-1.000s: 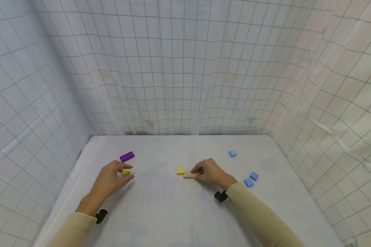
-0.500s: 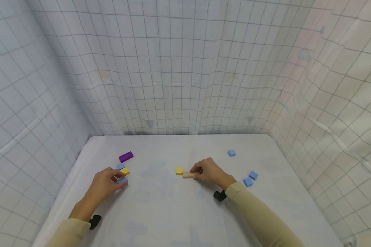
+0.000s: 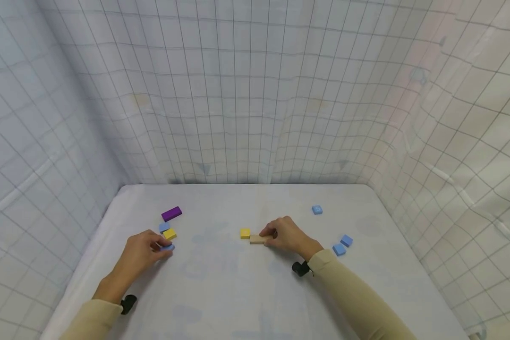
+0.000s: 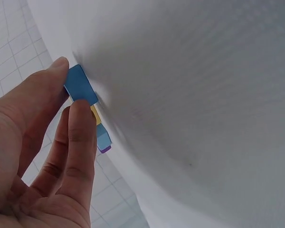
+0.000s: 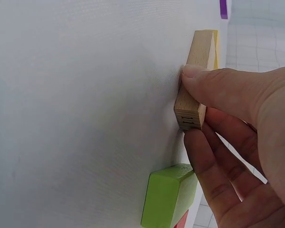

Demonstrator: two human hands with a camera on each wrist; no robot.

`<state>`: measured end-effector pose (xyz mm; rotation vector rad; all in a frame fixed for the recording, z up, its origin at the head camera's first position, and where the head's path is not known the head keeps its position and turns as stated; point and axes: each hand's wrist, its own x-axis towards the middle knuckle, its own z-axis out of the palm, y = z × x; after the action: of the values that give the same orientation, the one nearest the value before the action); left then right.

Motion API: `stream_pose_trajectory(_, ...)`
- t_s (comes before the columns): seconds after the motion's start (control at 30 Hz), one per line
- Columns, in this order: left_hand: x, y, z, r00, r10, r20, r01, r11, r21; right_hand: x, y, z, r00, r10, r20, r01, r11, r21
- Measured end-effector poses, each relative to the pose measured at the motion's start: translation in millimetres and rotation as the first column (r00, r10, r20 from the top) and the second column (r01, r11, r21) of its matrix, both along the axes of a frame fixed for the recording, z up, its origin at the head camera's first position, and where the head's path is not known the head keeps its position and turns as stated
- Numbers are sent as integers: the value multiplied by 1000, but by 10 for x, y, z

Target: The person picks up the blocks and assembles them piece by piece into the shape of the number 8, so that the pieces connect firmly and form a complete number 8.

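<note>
Wooden block [image 3: 256, 239]: it lies lengthwise across the middle of the white table [image 3: 255, 293], with its left end just beside the centre yellow block [image 3: 244, 233]; I cannot tell if they touch.
Right hand [image 3: 288, 238]: your thumb and fingers are clamped on the wooden block towards its right end; that probably steadies it while leaving the end by the yellow block free.
Pinched blue block [image 4: 80, 85]: it is at the table's left side; I cannot tell if it rests or is lifted.
Left hand [image 3: 140, 255]: your thumb and a fingertip pinch this block at opposite edges, which seems to keep its broad face uncovered.
Left neighbours: beyond the pinch lie another yellow block [image 3: 169, 233], another blue block [image 3: 164, 227] and a purple block [image 3: 172, 214]; they sit close together, presumably for easy reach.
By your right fingers: a green block [image 5: 166, 194] and a red block [image 5: 182, 221] show in the right wrist view only.
Farther right: two blue blocks [image 3: 339, 250] sit close together; a marked blue block [image 3: 317, 209] lies farther back, apart.
</note>
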<state>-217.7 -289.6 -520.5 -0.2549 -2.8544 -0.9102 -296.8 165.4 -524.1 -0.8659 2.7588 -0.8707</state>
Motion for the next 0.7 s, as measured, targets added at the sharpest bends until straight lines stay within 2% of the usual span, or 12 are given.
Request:
stream_pose_trajectory(0.07,-4,-5,10,1000,2,7,-2,1000,-1,1,-13,5,1000,-3,0,3,1000,0)
stream_pose_trajectory(0.27,-24,22,-1,996,2,92,0,1000,-22,13,-40,-1,1000,-2,6,2,1000,12)
stream_pose_trajectory(0.4,-33,82,-17,996,-12,92,14,1000,-24,20,-53,-2,1000,-6,9,6,1000,21)
stream_pose_trajectory(0.7,-79,264,-9,994,-63,86,60,998,33,26,-30,15,999,-23,25,22,1000,19)
